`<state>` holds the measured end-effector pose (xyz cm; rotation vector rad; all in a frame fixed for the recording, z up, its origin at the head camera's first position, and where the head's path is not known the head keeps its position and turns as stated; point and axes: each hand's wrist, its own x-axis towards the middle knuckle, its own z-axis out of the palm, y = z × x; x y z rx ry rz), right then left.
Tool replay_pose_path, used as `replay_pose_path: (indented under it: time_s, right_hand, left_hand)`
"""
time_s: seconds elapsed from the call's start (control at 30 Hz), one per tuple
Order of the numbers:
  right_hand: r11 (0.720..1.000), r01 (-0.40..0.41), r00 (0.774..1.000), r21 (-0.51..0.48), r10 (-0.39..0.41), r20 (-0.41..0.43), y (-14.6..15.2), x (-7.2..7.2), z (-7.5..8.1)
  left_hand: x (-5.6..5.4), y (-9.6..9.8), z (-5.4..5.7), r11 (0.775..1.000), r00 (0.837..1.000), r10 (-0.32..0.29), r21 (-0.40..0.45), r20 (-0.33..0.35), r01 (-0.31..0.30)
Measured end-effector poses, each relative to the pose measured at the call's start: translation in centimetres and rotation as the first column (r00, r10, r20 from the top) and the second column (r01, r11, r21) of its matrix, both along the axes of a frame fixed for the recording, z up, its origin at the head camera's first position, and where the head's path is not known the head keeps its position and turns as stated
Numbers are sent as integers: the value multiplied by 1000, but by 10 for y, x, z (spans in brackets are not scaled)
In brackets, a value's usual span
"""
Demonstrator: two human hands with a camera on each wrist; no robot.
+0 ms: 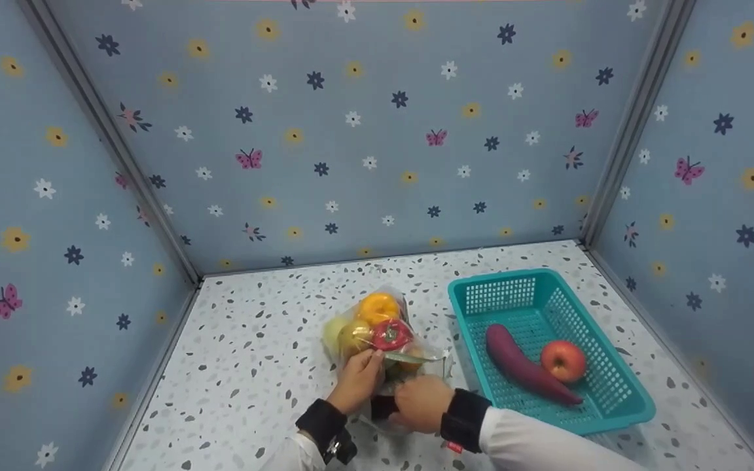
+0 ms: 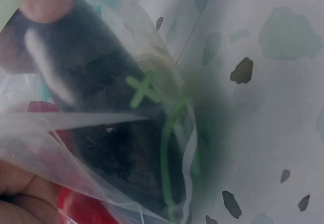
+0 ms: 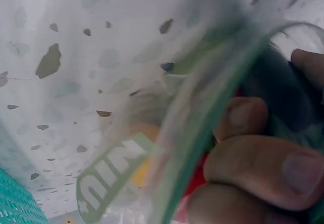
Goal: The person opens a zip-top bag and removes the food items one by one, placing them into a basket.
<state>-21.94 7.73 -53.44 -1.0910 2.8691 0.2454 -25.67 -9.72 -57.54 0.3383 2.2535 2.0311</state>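
A clear plastic bag (image 1: 429,353) with a green edge lies in the middle of the table. Through it show a yellow pepper (image 1: 378,306), a red pepper (image 1: 391,335) and a yellowish round fruit (image 1: 355,337). My left hand (image 1: 359,379) pinches the bag's rim. My right hand (image 1: 424,402) grips a dark, smooth, long eggplant (image 1: 383,408) at the bag's mouth. Close up in the left wrist view, the eggplant (image 2: 101,77) shows behind the clear film. Curled fingers (image 3: 253,168) lie against it in the right wrist view, where green print marks the bag (image 3: 114,176).
To the right stands a turquoise basket (image 1: 462,307) holding a purple sweet potato (image 1: 524,366) and a red apple (image 1: 563,361). A pale green round thing (image 1: 334,335) is at the bag's left. Flowered panels (image 1: 364,131) enclose the speckled table (image 1: 246,353) on three sides.
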Motion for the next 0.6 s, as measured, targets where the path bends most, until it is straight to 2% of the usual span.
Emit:
replay_pose_path:
  time_s: [0.23, 0.47, 0.6]
  right_hand:
    - [996, 79, 984, -30, -73, 162, 19, 0, 28]
    - [985, 168, 945, -47, -147, 291, 44, -1, 51]
    - [978, 190, 923, -86, -148, 354, 64, -7, 60]
  left_hand:
    - [0, 1, -1, 999, 1000, -11, 30, 24, 10]
    - [-1, -1, -3, 998, 999, -5, 71, 41, 2]
    - [-1, -1, -1, 999, 999, 10, 41, 35, -11]
